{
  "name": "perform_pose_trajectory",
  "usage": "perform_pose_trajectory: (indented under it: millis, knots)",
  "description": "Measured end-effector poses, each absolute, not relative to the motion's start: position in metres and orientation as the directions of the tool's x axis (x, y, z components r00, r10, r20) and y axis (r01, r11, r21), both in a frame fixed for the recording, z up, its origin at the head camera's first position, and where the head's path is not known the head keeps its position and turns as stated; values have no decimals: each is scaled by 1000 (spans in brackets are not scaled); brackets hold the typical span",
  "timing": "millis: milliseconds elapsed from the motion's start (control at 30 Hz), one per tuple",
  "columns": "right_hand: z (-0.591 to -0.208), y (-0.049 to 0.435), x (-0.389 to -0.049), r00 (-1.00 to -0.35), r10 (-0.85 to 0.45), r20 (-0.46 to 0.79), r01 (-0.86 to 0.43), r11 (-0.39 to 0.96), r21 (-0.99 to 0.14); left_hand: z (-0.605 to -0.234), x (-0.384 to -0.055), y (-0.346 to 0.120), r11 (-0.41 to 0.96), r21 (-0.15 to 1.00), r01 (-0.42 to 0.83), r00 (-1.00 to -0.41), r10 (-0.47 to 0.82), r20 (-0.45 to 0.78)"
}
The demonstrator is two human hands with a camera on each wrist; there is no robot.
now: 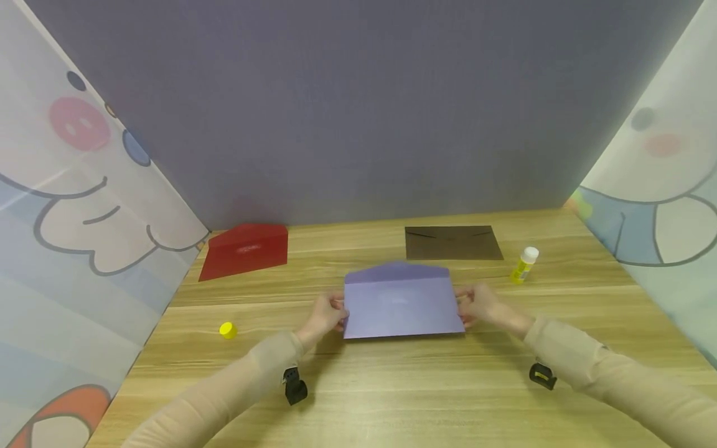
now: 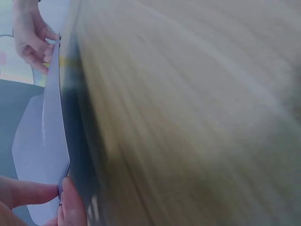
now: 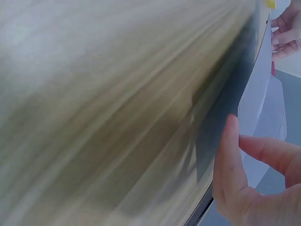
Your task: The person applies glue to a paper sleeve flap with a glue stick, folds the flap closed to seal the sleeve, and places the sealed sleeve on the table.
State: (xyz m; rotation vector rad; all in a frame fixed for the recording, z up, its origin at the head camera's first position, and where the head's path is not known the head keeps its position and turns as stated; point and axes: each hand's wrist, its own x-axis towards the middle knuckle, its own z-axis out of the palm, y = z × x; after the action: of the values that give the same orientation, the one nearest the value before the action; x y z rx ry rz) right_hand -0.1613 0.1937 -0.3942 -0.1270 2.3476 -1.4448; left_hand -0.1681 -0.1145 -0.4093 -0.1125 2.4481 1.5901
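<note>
A person's left hand (image 1: pixel 327 314) and right hand (image 1: pixel 477 305) hold a purple envelope (image 1: pixel 400 308) above the counter (image 1: pixel 392 392), fingers pinching its nine and three o'clock edges, likely to keep it level. From it, a red envelope (image 1: pixel 244 254) lies toward ten, a brown envelope (image 1: pixel 454 246) between one and two; glue (image 1: pixel 524 265), between two and three, and cap (image 1: pixel 228 330), near nine, apparently leave working room.

The envelope (image 1: pixel 401 308) is pale purple, a wide rectangle, its flap (image 1: pixel 396 271) unfolded along the far long edge; pinched at both short ends, it is held above the desk (image 1: pixel 392 398), near edge almost straight
</note>
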Motion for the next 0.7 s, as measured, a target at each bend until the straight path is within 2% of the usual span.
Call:
perform_pose_trajectory:
  millis: [500,700]
  knots:
    - [-409,191,-155,-930,-252,-268,94,542,-835,-419,-159,-114,505,857,-99,-976,116,-182]
    - [-410,191,-152,-934,-271,-232,32,583,-812,-422,-158,-114,547,836,-44,-974,162,-157]
